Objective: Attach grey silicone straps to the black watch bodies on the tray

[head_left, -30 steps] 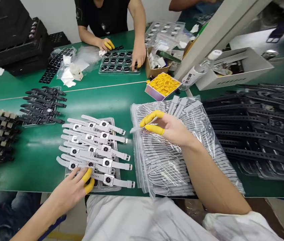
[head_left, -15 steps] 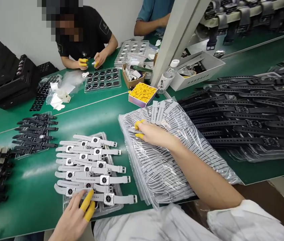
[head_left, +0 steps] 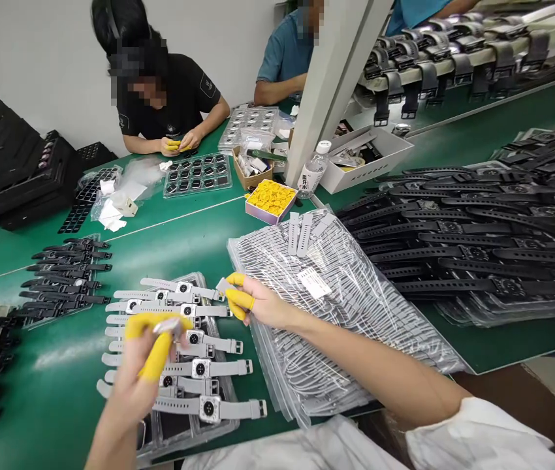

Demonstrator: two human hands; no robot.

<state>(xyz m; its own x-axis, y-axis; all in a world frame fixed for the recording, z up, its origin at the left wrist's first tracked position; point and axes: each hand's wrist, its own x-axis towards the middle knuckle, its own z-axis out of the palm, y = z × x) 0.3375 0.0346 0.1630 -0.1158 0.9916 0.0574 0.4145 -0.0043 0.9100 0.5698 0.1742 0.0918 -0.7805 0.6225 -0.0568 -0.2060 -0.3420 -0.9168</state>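
Observation:
My left hand (head_left: 133, 372), with yellow finger cots, pinches a small silver watch case (head_left: 168, 324) above the tray; motion blurs it. My right hand (head_left: 262, 305), also in yellow cots, holds a short grey watch strap (head_left: 223, 286) at its fingertips, near the tray's upper right. Grey-strapped watches (head_left: 202, 369) lie back up in rows across the clear plastic tray (head_left: 231, 427), partly hidden by my left hand. To the right lies a clear bag of grey straps (head_left: 336, 339), with a few loose grey straps (head_left: 303, 235) on its top end and a white label (head_left: 314, 282).
Black-strapped watches lie in a pile (head_left: 454, 241) at right and a smaller group (head_left: 66, 274) at left. A box of yellow finger cots (head_left: 271, 199) stands near a bottle (head_left: 313, 171) and a pillar (head_left: 329, 85). Across the table a co-worker (head_left: 170, 98) handles something small.
My left hand has lifted off the tray with a silver watch case. My right hand has moved left from the bag of straps and now holds a grey strap beside the tray.

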